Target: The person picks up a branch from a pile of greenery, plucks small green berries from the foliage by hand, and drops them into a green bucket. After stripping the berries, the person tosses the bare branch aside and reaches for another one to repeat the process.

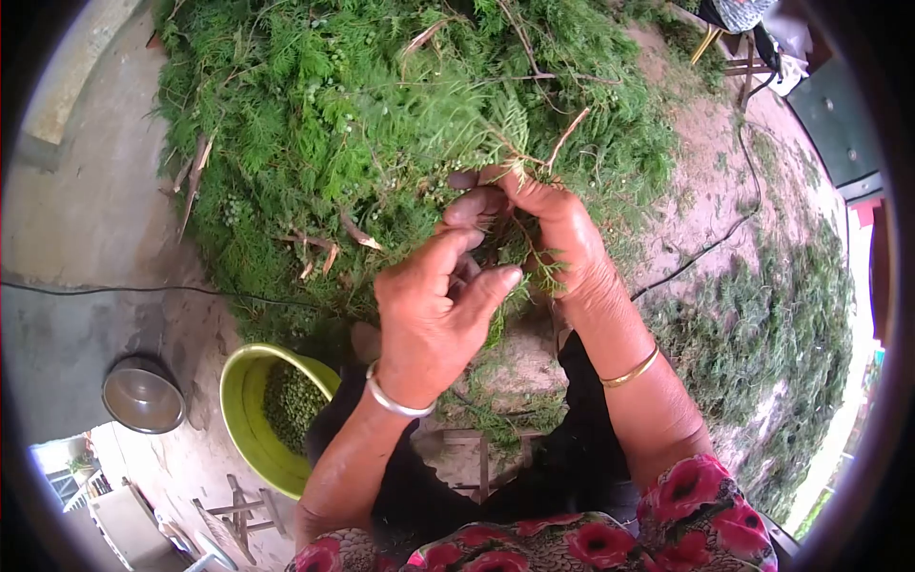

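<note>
My right hand [548, 214] pinches a leafy evergreen sprig [519, 143] between thumb and fingers; its thin twigs stick out above and hang below the hand. Close beside it on the left is my left hand [434, 305], its fingers bent and its thumb stretched apart from them. Nothing shows clearly between them, and the palm is partly hidden. Beyond both hands rises a big heap of green evergreen branches [324, 114] with small pale-green cones among the leaves. A yellow-green bucket [238, 419] with many small green cones [294, 405] stands left of my knees.
A metal bowl [143, 396] lies on the floor at left. A dark cable [710, 246] runs across the ground at right, above a spread of loose green clippings [762, 343]. A small wooden stool [240, 510] stands at lower left. Broken branch ends jut from the heap.
</note>
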The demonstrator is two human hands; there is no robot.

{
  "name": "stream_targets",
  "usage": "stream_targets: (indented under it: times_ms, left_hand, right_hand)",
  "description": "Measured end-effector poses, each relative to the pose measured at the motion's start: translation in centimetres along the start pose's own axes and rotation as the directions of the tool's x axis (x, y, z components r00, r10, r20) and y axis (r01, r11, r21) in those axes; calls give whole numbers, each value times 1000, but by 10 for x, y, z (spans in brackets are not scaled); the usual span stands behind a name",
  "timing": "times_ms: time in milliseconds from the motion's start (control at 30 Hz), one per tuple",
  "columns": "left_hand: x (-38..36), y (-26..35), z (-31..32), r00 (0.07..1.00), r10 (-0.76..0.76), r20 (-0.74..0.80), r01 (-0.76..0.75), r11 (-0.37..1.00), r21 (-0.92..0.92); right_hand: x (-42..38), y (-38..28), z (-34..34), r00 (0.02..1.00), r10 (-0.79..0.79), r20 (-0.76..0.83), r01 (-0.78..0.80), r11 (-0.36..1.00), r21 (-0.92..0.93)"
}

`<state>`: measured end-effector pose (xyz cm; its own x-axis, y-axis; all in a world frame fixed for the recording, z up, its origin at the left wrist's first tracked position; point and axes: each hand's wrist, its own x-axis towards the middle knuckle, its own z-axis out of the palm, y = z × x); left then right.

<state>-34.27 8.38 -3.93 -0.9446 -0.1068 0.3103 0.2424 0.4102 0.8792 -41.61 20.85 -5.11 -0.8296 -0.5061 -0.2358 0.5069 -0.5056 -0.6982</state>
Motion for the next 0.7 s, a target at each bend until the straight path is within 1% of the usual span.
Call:
stream_targets:
  times_ms: [33,133,167,200,233,267,300,333,367,400,433,467,533,600,667,700]
  left_hand:
    - [0,-3,6,1000,25,14,-25,999,22]
    - [-4,-19,15,997,70,37,-72,995,67]
    - [-4,-21,15,994,102,46,-106,989,104]
    - [-4,-20,12,994,98,45,-103,989,105]
    - [-3,-16,8,981,-180,75,187,977,-99]
    - [-2,-14,3,888,-432,157,459,843,-281]
    - [0,-18,-1,877,-452,161,478,792,-380]
    - [0,-25,-6,867,-469,170,494,760,-423]
    - [1,-30,-10,862,-488,140,489,726,-483]
    - [3,-34,-14,855,-507,110,479,691,-541]
    - [3,-37,-17,847,-522,104,475,654,-589]
    - [2,-41,-19,847,-522,99,473,656,-588]
    - [0,-49,-22,841,-529,111,471,617,-630]
    - [-2,-47,-24,846,-521,114,470,628,-621]
    - [-3,-42,-27,852,-521,53,463,703,-539]
    - [-2,-41,-28,852,-521,52,463,703,-540]
  right_hand:
    - [5,6,-8,997,31,65,-37,995,96]
    - [8,14,-13,997,58,55,-62,996,70]
    - [5,12,-8,994,111,-11,-110,993,40]
    - [5,13,-6,993,114,-11,-114,993,40]
    - [6,15,-4,990,104,-94,-106,994,-12]
    - [6,17,-2,980,90,-176,-103,993,-63]
    - [5,18,-2,959,162,-233,-164,986,9]
    - [5,17,-2,959,164,-230,-166,986,10]
    - [5,15,-2,960,139,-245,-193,959,-210]
    - [5,12,2,961,111,-253,-212,882,-420]
    - [1,9,9,973,81,-214,-173,871,-459]
    - [2,13,7,974,82,-210,-172,872,-459]
    - [4,23,1,989,96,-111,-134,902,-411]
    - [4,23,6,988,99,-114,-137,908,-397]
    - [4,24,9,991,83,-103,-118,907,-403]
    - [5,25,8,991,84,-102,-118,907,-404]
